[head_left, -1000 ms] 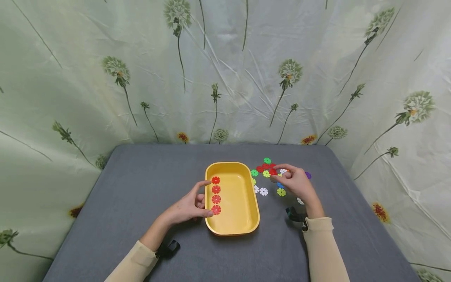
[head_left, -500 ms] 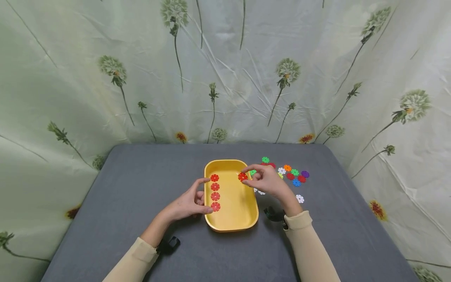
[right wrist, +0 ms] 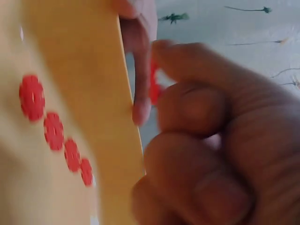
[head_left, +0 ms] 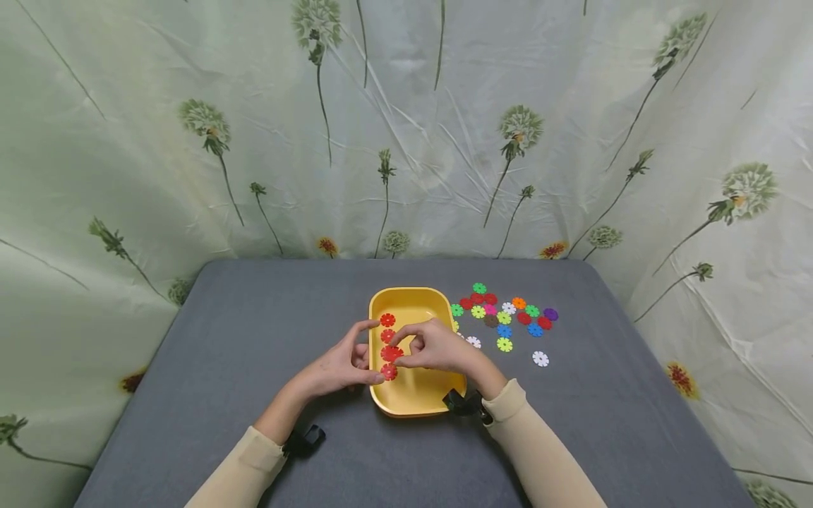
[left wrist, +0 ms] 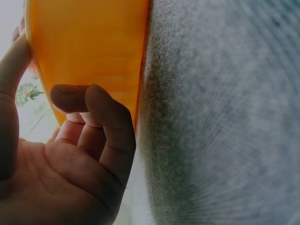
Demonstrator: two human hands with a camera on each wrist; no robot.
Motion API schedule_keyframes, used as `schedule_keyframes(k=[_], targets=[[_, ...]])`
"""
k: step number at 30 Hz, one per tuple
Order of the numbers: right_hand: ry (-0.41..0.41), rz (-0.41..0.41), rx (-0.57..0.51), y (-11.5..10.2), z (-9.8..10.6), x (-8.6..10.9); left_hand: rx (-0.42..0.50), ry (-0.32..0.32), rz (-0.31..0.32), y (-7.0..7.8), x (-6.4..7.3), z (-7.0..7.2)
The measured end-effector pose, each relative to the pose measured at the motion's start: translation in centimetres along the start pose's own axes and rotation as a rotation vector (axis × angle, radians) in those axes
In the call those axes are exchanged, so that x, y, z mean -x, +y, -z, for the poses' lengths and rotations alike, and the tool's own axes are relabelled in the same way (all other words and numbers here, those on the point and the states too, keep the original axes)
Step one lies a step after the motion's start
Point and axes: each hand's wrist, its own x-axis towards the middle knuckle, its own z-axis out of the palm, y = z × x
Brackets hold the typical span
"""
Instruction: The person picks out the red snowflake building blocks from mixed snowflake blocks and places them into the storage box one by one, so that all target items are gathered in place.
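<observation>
A yellow tray stands on the grey table with a column of red snowflake discs along its left inner side. My left hand grips the tray's left rim, index finger and thumb over the edge. In the left wrist view its other fingers are curled against the tray's outer wall. Over the column, my right hand pinches another red snowflake disc between thumb and index finger. From the head, that disc overlaps the third one in the column.
Right of the tray lie loose snowflake discs in several colours, among them a green one, a purple one and a white one. A floral curtain hangs behind the table.
My right hand has carried a red snowflake disc leftward from the loose pile, over the tray's right rim, to the red column. The left hand has stayed at the tray's left rim.
</observation>
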Motion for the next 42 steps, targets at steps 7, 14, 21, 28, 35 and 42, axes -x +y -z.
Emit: schedule_keyframes(k=[7, 14, 21, 28, 35, 42], targets=[[-0.116, 0.035, 0.116, 0.6, -1.4, -0.9, -0.043, 0.011, 0.019, 0.2, 0.3, 0.1], [-0.229, 0.07, 0.199, 0.6, -2.3, -1.1, -0.027, 0.0, 0.018, 0.3, 0.5, -0.1], [-0.282, 0.05, 0.268, 0.4, -3.0, -1.4, -0.027, -0.005, 0.017, 0.3, 0.4, -0.1], [-0.315, -0.008, 0.297, 0.5, -3.5, -1.7, -0.027, 0.005, 0.021, 0.6, 0.4, -0.3], [-0.307, -0.032, 0.266, 0.6, -3.3, -1.6, -0.034, 0.001, 0.022, 0.5, 0.4, -0.1], [-0.239, -0.04, 0.074, 0.0, -1.2, -1.0, -0.031, -0.003, 0.004, 0.3, 0.3, -0.1]])
